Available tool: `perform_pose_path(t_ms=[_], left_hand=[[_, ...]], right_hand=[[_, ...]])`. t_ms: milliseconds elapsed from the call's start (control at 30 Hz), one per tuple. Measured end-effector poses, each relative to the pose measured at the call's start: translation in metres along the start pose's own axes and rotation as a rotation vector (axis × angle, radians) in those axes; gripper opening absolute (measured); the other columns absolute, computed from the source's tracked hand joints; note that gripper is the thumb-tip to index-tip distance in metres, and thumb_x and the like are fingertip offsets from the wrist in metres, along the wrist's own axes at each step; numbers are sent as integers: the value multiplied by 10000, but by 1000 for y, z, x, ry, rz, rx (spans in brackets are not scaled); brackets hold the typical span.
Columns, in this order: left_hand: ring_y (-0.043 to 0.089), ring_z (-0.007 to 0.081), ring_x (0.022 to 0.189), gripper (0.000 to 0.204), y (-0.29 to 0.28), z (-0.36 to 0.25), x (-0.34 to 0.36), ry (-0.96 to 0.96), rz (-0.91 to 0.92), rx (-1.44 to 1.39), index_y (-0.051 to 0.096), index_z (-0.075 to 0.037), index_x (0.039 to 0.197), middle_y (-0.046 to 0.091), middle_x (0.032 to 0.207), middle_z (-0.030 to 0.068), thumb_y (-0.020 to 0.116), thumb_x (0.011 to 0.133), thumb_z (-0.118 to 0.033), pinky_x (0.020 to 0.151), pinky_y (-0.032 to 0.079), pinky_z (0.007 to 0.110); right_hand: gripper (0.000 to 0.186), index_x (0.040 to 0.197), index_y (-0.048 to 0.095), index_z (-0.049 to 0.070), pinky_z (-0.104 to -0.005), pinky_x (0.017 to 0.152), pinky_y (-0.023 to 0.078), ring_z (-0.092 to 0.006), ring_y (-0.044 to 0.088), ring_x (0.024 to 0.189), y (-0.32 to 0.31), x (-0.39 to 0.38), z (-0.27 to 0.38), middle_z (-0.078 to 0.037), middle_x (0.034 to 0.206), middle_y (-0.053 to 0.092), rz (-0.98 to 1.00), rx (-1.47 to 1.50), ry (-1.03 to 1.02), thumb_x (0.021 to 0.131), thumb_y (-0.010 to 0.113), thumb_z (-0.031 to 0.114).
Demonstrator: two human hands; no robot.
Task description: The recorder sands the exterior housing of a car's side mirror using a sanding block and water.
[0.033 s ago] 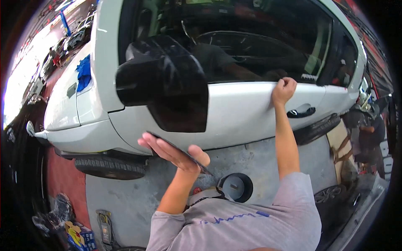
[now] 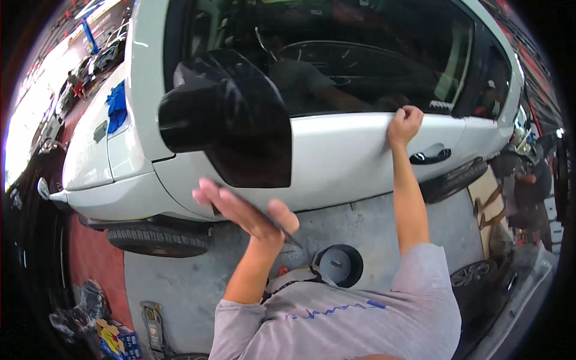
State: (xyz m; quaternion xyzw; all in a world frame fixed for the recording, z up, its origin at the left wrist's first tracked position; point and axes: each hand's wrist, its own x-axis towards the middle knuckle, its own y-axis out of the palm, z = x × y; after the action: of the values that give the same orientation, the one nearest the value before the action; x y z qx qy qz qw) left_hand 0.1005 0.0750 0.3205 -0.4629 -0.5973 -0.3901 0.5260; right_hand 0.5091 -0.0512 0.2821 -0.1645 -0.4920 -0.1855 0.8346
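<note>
Head view: a white car [image 2: 99,159] is seen side-on, its glossy, smooth front door [image 2: 342,156] topped by a dark window [image 2: 372,75] and fronted by a black side mirror [image 2: 249,120]. The right hand [image 2: 405,126] is curled nearly closed at the door's upper edge; any hold cannot be told. Against the left hand [image 2: 246,213], fingers extended, a thin dark sheet [image 2: 290,238] is held, tilted, below the mirror.

Grey shirt [image 2: 372,330]: blue script lettering [image 2: 345,310] across the fabric
Car window [image 2: 360,78]: white lettering [image 2: 441,105] low toward the rear, too small to read
</note>
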Motion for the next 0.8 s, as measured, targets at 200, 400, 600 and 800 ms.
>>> perform_pose_path(t_ms=[200,400,600,800], left_hand=[[66,478,1556,746,38,0,5,-20,162,92,135,136,1574,97,1655,345,469,996,-197,1259,9,528],[113,432,1560,657,19,19,16,101,114,279,155,123,1578,115,1676,283,396,1083,-235,1266,83,502],[118,379,1570,639,38,15,14,107,75,260,130,81,1599,109,1685,256,321,1093,-261,1271,98,483],[120,367,1572,648,24,26,12,85,103,132,148,72,1598,112,1689,238,298,1109,-327,1277,78,475]], right_hand=[[87,857,629,22,-455,883,462,-348,583,946,-10,2,-13,-157,941,615,-23,83,59,798,626,86],[66,820,545,38,-470,849,469,-380,559,923,15,-10,32,-179,922,562,-56,94,104,778,586,68],[69,850,540,37,-454,826,471,-360,553,925,-6,2,20,-155,935,552,-95,27,92,798,571,70],[65,857,543,39,-454,819,471,-352,552,917,-5,-4,24,-148,935,553,-86,30,87,804,567,69]])
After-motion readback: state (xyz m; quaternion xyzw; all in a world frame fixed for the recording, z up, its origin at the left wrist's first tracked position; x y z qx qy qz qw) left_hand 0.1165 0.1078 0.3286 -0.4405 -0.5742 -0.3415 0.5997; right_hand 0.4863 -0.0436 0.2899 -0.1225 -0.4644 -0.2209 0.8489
